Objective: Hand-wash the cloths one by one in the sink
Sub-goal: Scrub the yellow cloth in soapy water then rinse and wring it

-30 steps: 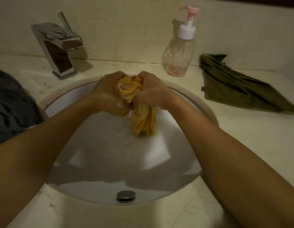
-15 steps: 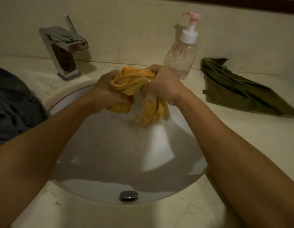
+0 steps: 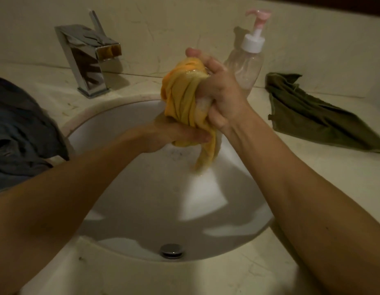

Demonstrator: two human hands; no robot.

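Note:
A wet, soapy yellow cloth (image 3: pixel 181 96) is bunched between both my hands above the far side of the white sink (image 3: pixel 142 209). My right hand (image 3: pixel 221 90) grips its upper part from the right, fingers wrapped over the top. My left hand (image 3: pixel 174 135) clasps the lower part from below. A twisted tail of the cloth hangs down toward the basin. An olive green cloth (image 3: pixel 316 118) lies on the counter to the right. A dark grey cloth (image 3: pixel 19 133) lies heaped on the counter at the left.
A chrome faucet (image 3: pixel 89 58) stands behind the sink at the left. A clear pump bottle (image 3: pixel 248 60) with a pink nozzle stands behind my right hand. The drain plug (image 3: pixel 171 250) sits at the near side of the basin. Beige stone counter surrounds the sink.
My right hand has risen with the top of the yellow cloth while my left hand dropped below it. The bundle now stands more upright, stretched between the hands.

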